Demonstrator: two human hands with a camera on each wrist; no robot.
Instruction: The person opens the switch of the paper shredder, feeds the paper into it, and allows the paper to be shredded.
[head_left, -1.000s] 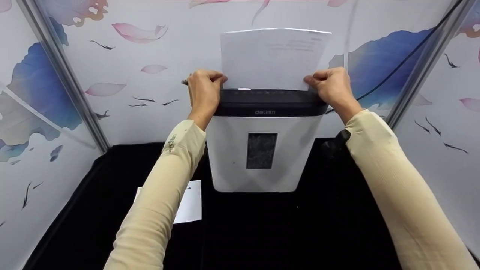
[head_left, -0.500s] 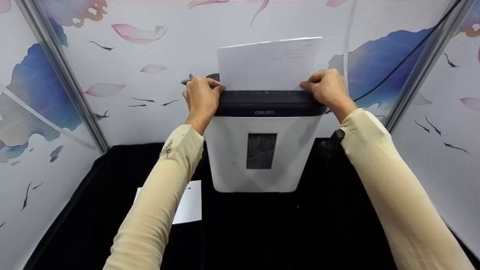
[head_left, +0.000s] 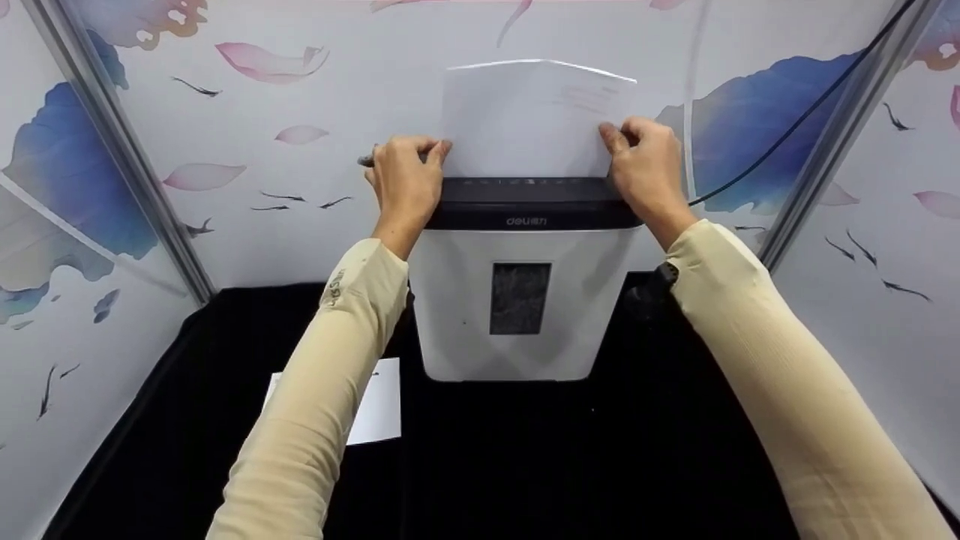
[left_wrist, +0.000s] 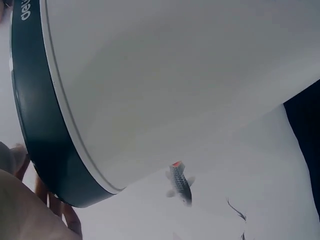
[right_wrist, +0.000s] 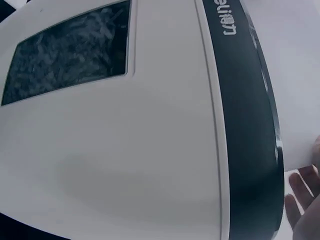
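Note:
A white sheet of paper [head_left: 525, 124] with faint print near its upper right stands upright behind the dark top of a white paper shredder [head_left: 450, 300]. Its upper edge bends to a low peak. My left hand [head_left: 407, 180] pinches the sheet's left edge just above the shredder's top. On the opposite side, my right hand [head_left: 649, 169] holds the right edge between thumb and fingers, a little higher up. The sheet's bottom edge is hidden behind the shredder's lid. In the wrist views, the left hand [left_wrist: 30, 210] and right hand [right_wrist: 307, 215] show only partly, beside the dark lid.
Dark shreds show through the shredder's window [head_left: 520, 298]. More white paper [head_left: 381, 405] lies on the black tablecloth [head_left: 495, 457] at left, partly under my left sleeve. Printed panels [head_left: 300, 90] stand behind and at both sides. A black cable [head_left: 802, 124] runs down at right.
The sheet's top edge dipped and slanted half a second ago; now it is higher and peaked in the middle. Both hands have risen slightly, the right one also shifting left.

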